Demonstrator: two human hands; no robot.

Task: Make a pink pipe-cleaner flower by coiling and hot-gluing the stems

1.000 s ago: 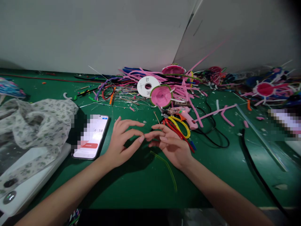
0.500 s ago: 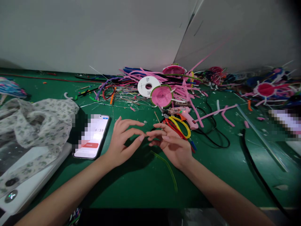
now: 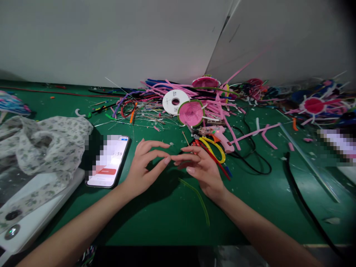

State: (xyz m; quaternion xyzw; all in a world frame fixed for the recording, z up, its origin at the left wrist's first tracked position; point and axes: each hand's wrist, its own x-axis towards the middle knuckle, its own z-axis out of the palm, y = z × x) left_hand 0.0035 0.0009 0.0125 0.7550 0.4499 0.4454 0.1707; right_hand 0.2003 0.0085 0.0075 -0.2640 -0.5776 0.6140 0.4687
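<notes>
My left hand hovers over the green table, fingers spread and slightly curled, with nothing seen in it. Facing it is my right hand, its fingers also apart and loosely bent. The fingertips of both hands meet or nearly touch, and I make out no object between them. Just below lies a thin green pipe cleaner. Behind the right hand are yellow-handled pliers or scissors, a red-handled tool partly hidden by the hand, and a pink glue gun.
A phone and a floral cloth over a white device lie to the left. Farther back are a white spool, a pink coiled disc and piled pink pipe cleaners. A black cable runs down the right.
My right hand has shifted slightly left and its thumb has moved lower, away from the fingers. My left hand has barely moved.
</notes>
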